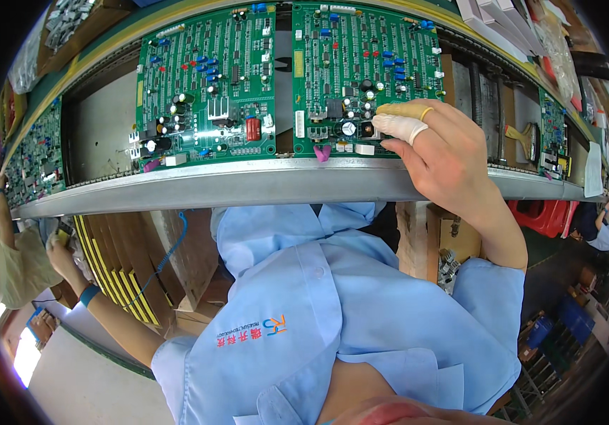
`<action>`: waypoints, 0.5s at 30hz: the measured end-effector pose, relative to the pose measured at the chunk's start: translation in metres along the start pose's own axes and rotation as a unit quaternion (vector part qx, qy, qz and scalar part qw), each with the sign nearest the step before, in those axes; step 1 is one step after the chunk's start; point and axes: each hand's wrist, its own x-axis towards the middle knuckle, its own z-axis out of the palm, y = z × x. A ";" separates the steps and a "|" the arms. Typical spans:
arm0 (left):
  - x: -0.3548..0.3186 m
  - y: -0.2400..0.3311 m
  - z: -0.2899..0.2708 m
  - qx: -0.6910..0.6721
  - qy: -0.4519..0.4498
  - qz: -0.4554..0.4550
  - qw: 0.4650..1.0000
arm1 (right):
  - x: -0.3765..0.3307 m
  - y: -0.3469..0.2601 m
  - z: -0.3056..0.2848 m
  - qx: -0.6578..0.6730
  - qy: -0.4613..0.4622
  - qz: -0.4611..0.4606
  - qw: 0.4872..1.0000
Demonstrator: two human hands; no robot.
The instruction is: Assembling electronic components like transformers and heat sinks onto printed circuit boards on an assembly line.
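Observation:
My right hand (440,145) reaches over the front part of a green circuit board (357,71). Yellow and white finger cots cover two of its fingers. The fingers are pinched together beside a small dark component (368,129) near the board's lower right; what lies between the fingertips is hidden. A round capacitor (347,129) with a pale top stands just left of that. Low at the far left, my left hand (58,249) is out to the side, below the rail and away from the boards. Its fingers are too small and unclear to read. A blue band (89,295) circles that wrist.
Another green board (209,78) sits to the left on the same line, behind a metal rail (247,183). More boards lie at both ends. A brush (524,140) rests at right. Yellow-edged brown panels (116,262) stand below left. Other people work at both sides.

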 end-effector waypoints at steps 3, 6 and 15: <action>-0.001 0.029 -0.022 -0.056 0.027 0.132 0.989 | 0.004 -0.004 0.000 -0.009 -0.009 0.012 1.000; -0.006 0.078 -0.031 -0.428 -0.048 -0.061 0.900 | 0.006 -0.006 0.001 -0.031 -0.011 0.003 0.999; -0.078 0.273 -0.029 -0.549 -0.117 -0.038 0.827 | 0.007 -0.008 -0.003 -0.100 -0.027 -0.068 0.992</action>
